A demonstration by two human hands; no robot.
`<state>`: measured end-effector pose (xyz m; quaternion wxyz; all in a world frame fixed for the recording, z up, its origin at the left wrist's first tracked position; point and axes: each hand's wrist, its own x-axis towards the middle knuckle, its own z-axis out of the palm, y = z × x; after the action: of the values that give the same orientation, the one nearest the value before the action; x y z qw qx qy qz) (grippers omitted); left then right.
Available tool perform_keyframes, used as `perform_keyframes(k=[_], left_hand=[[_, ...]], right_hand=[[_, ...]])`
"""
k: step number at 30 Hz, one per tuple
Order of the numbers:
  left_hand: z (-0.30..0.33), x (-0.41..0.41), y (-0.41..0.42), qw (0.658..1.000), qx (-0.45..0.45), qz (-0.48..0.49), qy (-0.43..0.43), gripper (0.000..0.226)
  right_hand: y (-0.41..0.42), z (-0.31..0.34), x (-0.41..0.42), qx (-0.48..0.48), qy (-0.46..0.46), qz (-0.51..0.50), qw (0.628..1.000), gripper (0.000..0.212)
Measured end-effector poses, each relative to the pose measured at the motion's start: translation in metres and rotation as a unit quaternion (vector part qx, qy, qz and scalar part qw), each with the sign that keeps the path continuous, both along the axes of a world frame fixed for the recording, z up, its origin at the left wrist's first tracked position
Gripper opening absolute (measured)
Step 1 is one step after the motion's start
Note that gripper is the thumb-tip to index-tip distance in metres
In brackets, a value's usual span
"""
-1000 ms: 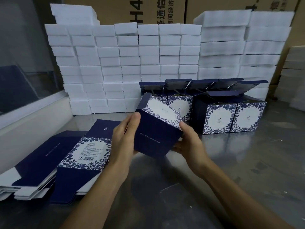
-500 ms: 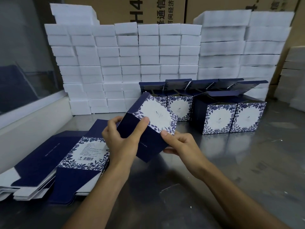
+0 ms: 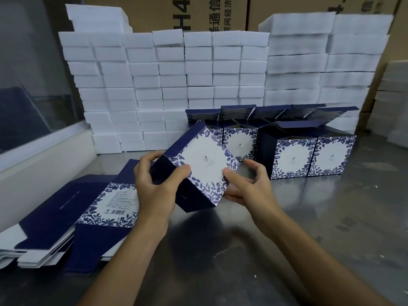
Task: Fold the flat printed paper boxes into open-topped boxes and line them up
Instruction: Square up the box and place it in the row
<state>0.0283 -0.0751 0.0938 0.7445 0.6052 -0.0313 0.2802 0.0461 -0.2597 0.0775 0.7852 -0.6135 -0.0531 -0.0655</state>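
I hold a navy and white floral paper box [image 3: 204,161] tilted above the metal table [image 3: 309,217], its white printed face turned up toward me. My left hand [image 3: 154,184] grips its dark left side, thumb on the floral edge. My right hand [image 3: 247,186] pinches its lower right corner, thumb on the printed face, fingers underneath. Behind it stand several folded boxes [image 3: 293,155] in rows, their top flaps raised. A stack of flat printed boxes [image 3: 66,217] lies at the left.
A wall of stacked white foam blocks [image 3: 167,85] stands behind the folded boxes, with brown cartons [image 3: 198,12] behind it. More foam blocks [image 3: 395,102] sit at the far right. A white ledge [image 3: 44,157] borders the table's left side.
The box has turned in my hands so its white floral face now points up. My left hand shifted onto its left side and my right thumb came onto the face.
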Motion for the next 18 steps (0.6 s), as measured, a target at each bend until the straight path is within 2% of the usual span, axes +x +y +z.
perform_keyframes(k=[5, 9, 14, 16, 18], left_hand=[[-0.004, 0.002, 0.003, 0.999, 0.031, -0.035, -0.014, 0.055], [-0.002, 0.000, 0.004, 0.996, 0.077, -0.042, -0.025, 0.055], [0.004, -0.005, 0.000, 0.993, 0.092, -0.063, -0.044, 0.050], [0.004, -0.005, -0.001, 0.992, 0.103, -0.063, -0.046, 0.050], [0.002, -0.005, -0.001, 0.989, 0.126, -0.062, -0.048, 0.050]], right_hand=[[-0.005, 0.003, 0.003, 0.060, 0.072, 0.048, 0.994, 0.043], [-0.007, 0.003, 0.002, 0.003, 0.086, 0.039, 0.996, 0.032], [-0.004, 0.006, -0.008, -0.107, -0.015, 0.049, 0.993, 0.022], [-0.002, 0.003, -0.009, -0.151, -0.066, 0.033, 0.986, 0.030], [-0.001, 0.004, -0.010, -0.172, -0.118, 0.001, 0.978, 0.049]])
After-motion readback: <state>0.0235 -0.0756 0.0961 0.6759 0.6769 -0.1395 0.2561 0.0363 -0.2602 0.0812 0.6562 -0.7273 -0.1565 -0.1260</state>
